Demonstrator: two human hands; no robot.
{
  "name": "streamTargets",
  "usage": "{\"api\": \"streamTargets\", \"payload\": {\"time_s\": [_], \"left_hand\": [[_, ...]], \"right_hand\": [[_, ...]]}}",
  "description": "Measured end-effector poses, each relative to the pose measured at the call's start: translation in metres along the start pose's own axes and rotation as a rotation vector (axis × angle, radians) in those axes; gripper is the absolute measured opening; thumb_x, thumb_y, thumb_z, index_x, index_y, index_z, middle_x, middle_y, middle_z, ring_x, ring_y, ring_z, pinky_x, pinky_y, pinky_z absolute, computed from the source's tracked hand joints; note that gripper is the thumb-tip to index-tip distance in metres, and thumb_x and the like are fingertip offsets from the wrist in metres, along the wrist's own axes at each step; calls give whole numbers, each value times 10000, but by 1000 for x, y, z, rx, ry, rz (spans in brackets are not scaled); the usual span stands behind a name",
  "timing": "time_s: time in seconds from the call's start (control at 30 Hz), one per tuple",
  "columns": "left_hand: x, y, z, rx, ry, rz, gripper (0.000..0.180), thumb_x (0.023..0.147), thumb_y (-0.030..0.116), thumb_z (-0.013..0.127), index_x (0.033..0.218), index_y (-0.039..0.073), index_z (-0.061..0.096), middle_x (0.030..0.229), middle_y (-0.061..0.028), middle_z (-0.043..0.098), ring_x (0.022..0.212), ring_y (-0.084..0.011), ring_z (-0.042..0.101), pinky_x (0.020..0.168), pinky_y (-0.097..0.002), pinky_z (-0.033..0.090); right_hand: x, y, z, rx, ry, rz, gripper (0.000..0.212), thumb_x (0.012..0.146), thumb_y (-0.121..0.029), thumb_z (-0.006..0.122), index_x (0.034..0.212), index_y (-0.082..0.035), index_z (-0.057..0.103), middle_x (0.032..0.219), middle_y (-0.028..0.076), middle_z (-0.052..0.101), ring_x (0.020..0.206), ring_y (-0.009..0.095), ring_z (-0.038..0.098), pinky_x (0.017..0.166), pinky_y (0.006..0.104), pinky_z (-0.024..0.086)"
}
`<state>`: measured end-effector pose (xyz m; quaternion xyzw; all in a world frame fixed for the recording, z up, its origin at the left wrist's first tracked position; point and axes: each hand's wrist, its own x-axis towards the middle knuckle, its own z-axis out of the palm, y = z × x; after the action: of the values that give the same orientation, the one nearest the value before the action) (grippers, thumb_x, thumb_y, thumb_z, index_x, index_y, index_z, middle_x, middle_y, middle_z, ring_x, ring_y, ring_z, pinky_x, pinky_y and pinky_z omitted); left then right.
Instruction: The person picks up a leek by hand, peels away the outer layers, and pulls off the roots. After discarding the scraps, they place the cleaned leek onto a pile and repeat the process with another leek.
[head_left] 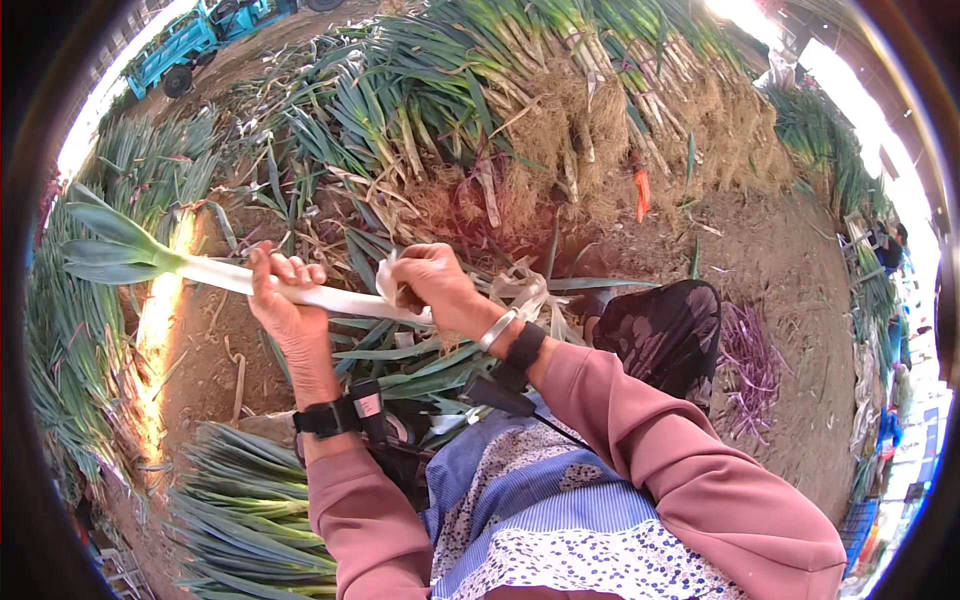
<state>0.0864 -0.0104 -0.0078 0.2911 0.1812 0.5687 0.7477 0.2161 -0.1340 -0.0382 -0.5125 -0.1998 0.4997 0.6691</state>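
A trimmed leek (225, 276) with a clean white stalk and short green leaves lies crosswise before me, leaves to the left. My left hand (290, 318) is closed around the middle of its stalk. Close to the stalk's right end, my right hand (440, 285) pinches a thin whitish piece of outer skin (385, 284); it covers part of that end. Below the hands, loose green leaves (405, 375) lie on the ground. A pile of leeks (255, 520) with their leaves spread rests by my left forearm.
Untrimmed leeks with long roots (590, 120) are heaped across the far side. More leeks (80, 340) line the left. Purple strips (750, 370) lie on the dirt right of my knee (665, 335). A blue vehicle (180, 52) stands at the far left.
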Motion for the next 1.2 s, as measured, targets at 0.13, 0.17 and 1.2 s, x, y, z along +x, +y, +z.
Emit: {"api": "streamTargets", "payload": {"time_s": [0.13, 0.17, 1.2], "left_hand": [[9, 19, -15, -93, -178, -7, 255, 930, 285, 546, 980, 36, 564, 542, 9, 396, 472, -118, 416, 431, -286, 377], [10, 22, -20, -121, -223, -25, 258, 938, 282, 532, 987, 30, 565, 543, 6, 399, 472, -117, 414, 425, -281, 375], [14, 14, -27, 107, 463, 95, 217, 849, 121, 618, 711, 85, 455, 550, 7, 425, 434, -134, 415, 422, -304, 351]], "right_hand": [[-17, -2, -11, 448, -145, 152, 36, 836, -81, 522, 829, -69, 555, 657, 40, 550, 479, 97, 495, 408, 300, 392], [-26, -8, -14, 475, -163, 207, 55, 865, -106, 484, 844, -80, 527, 676, 20, 517, 445, 87, 403, 420, 286, 384], [-80, -15, -13, -710, -320, -467, 146, 884, -153, 605, 865, -12, 569, 603, 90, 513, 534, 129, 457, 483, 298, 386]]}}
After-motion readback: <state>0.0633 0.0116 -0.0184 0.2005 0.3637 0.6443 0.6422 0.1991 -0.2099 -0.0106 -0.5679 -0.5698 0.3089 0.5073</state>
